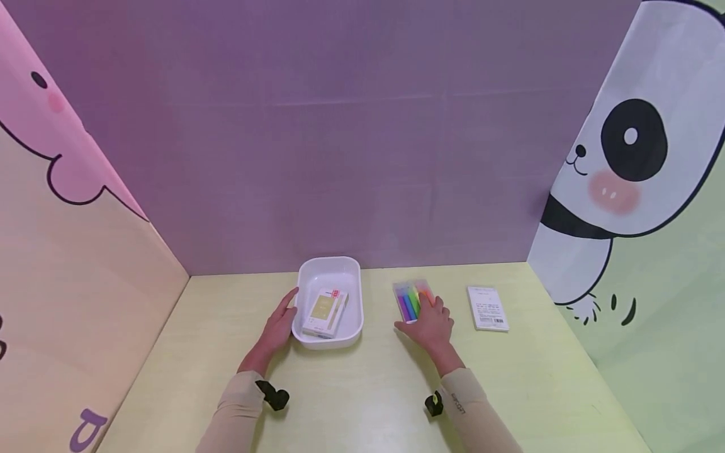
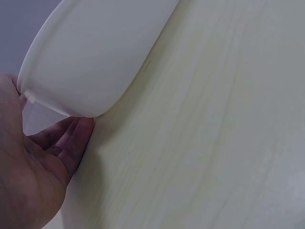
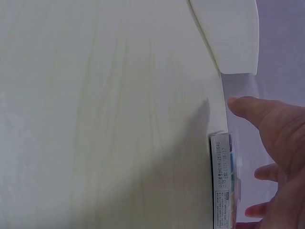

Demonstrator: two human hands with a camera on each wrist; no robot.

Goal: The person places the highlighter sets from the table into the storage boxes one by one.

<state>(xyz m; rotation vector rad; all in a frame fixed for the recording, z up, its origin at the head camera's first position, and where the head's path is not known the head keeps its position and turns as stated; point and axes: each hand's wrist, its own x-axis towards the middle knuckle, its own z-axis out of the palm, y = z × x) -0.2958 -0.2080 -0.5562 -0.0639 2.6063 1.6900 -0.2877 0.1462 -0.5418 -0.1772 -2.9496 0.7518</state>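
Note:
A white plastic basin (image 1: 328,272) stands left of centre on the table, with a white-and-gold box (image 1: 324,311) lying inside. My left hand (image 1: 279,324) holds the basin's left side. The left wrist view shows its fingers (image 2: 78,138) against the outside near the bottom, while the thumb goes behind the rim. Over a flat, clear-topped pack of coloured pens (image 1: 406,302), probably markers, my right hand (image 1: 432,324) reaches with spread fingers. In the right wrist view its thumb (image 3: 248,107) is apart from the pack's printed side (image 3: 220,176); whether the other fingertips touch it is unclear.
A flat white box (image 1: 488,308) with printed text lies to the right of the pen pack. The pale wooden table (image 1: 362,402) meets a purple wall (image 1: 351,138) at the back. Panels with cartoon animals flank it on both sides.

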